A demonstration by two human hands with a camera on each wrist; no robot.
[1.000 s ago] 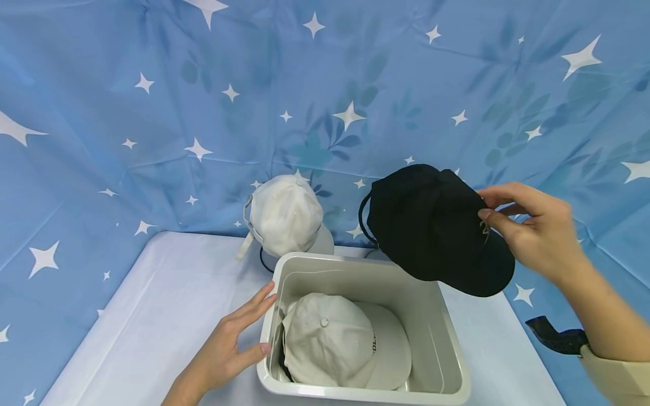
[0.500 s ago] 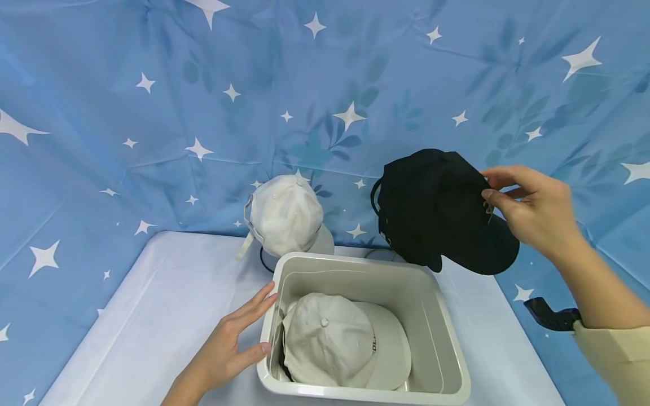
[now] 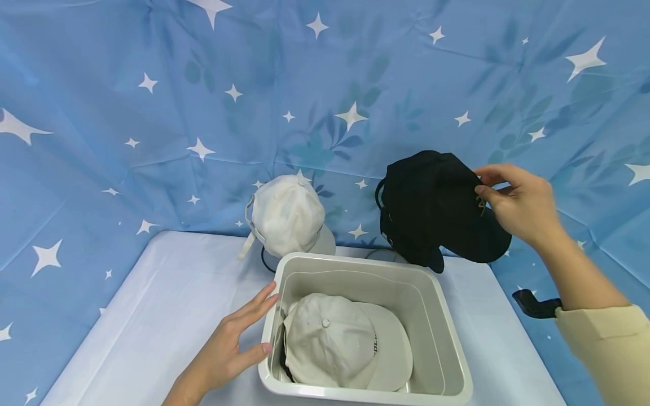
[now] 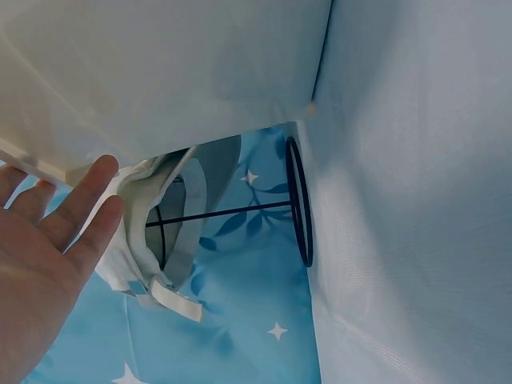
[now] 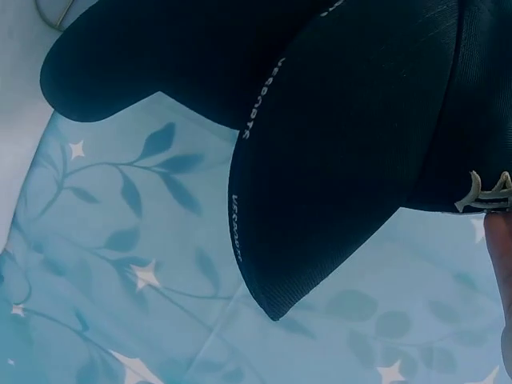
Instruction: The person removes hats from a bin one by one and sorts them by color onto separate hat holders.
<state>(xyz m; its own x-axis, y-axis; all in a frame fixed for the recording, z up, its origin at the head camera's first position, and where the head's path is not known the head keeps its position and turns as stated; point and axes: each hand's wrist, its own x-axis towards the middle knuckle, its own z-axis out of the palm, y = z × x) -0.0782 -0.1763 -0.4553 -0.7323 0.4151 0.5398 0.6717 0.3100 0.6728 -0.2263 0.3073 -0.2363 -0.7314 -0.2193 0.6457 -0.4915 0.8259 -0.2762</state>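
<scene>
My right hand (image 3: 523, 206) pinches a black baseball cap (image 3: 431, 208) at the front of its crown, just above the brim, with thumb and fingers. The cap is raised behind the bin's right back corner. Metal letters show beside my fingers. Below the crown, a second dark brim (image 3: 435, 260) pokes out; in the right wrist view it is the dark rounded shape (image 5: 96, 72) at the left. My left hand (image 3: 225, 344) rests its straight fingertips against the left rim of a pale grey bin (image 3: 452, 344). Inside the bin lies a beige cap (image 3: 330, 338), brim to the right.
A white cap (image 3: 286, 217) sits on a black wire stand (image 4: 232, 212) behind the bin's left back corner. Part of a thin ring base (image 3: 381, 252) shows under the black cap. The white-covered table (image 3: 178, 282) meets a blue star-patterned cloth (image 3: 152, 113) behind.
The black cap has risen and moved slightly right, then drifted back a little left with my right hand. The second dark brim has come into view. My left hand stays at the rim.
</scene>
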